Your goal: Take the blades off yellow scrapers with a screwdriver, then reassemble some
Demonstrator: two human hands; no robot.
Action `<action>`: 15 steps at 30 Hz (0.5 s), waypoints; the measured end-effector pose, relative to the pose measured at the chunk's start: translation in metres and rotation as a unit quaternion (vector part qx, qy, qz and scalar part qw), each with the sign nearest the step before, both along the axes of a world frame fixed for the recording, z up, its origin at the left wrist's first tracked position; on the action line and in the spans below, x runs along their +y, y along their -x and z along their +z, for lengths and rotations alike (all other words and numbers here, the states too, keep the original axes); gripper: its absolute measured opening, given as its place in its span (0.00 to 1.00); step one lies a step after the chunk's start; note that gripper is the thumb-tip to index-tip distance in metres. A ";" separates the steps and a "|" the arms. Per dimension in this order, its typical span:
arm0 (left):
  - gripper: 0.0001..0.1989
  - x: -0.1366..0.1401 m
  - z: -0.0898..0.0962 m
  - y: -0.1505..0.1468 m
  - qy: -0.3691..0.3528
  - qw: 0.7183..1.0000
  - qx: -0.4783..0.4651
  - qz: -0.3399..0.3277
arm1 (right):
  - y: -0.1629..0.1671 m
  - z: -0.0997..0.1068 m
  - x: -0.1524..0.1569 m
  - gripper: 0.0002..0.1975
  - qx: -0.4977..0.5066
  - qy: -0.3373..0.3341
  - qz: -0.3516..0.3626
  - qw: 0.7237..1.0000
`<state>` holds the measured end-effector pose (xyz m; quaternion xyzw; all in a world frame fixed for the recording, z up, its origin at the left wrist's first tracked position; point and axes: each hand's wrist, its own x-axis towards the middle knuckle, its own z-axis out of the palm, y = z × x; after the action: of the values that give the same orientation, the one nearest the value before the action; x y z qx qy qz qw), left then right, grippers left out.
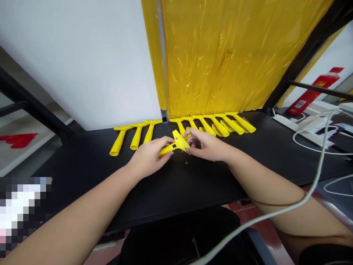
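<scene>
Head view shows the yellow tool (180,141) above the middle of the black tabletop (154,198), its handle wrapped by the thumb and fingers of the left hand (149,156). The right hand (205,145) is curled at the edge of the tool's head; whether its fingertips pinch a small part there, I cannot tell. Small metal fasteners (177,138) sit on that head, so a tilt or a slack left grip could, I judge, shake one out if it is not tight. Two tiny rings (186,162) lie loose just below, where a sweeping wrist might flick them away. Behind the hands, the right-hand row of yellow handles (245,123) overlaps closely and could be knocked by the right knuckles; three left-hand handles (118,141) stand nearer the left wrist. A pale cable (275,212) crosses in front of the right forearm and might snag it. Farther right are a red bottle (313,92) and white cords.
</scene>
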<state>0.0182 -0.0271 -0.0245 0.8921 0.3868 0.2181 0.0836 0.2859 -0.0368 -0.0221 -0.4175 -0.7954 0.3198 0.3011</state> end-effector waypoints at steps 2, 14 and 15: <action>0.16 0.000 -0.001 0.000 -0.004 1.000 -0.007 0.000 | 0.002 -0.003 0.001 0.15 0.029 0.000 0.007 1.000; 0.15 0.000 0.000 -0.001 -0.013 1.000 0.002 0.011 | 0.005 -0.011 0.010 0.07 0.087 0.043 0.031 0.995; 0.15 0.000 0.000 -0.001 -0.013 1.000 0.001 0.009 | 0.005 -0.011 0.010 0.06 0.082 0.042 0.030 0.995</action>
<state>0.0191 -0.0273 -0.0245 0.8900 0.3917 0.2227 0.0701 0.2809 -0.0266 -0.0332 -0.3783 -0.7661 0.3947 0.3378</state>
